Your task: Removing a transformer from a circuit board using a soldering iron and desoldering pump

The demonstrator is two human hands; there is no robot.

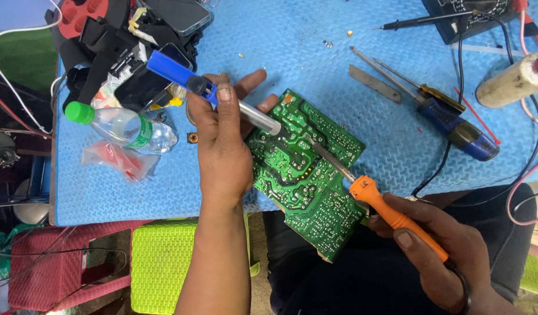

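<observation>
A green circuit board (301,175), solder side up, is overhanging the bench's (391,146) near edge. A blue desoldering pump (213,93) is gripped by the left hand (222,154); an orange soldering iron (391,213) is held by the right hand (444,251), both tips on the board.

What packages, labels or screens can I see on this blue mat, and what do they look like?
Bottle: lying left of the left hand, clear plastic, green cap, green and white label band.
Packet: just below the bottle, crumpled clear plastic with red print.
Phone: above the bottle, dark screen, unlit.
Second phone: top edge, dark glossy screen in a pale rim.
Meter: top right corner, dark body, mostly cut off.
</observation>
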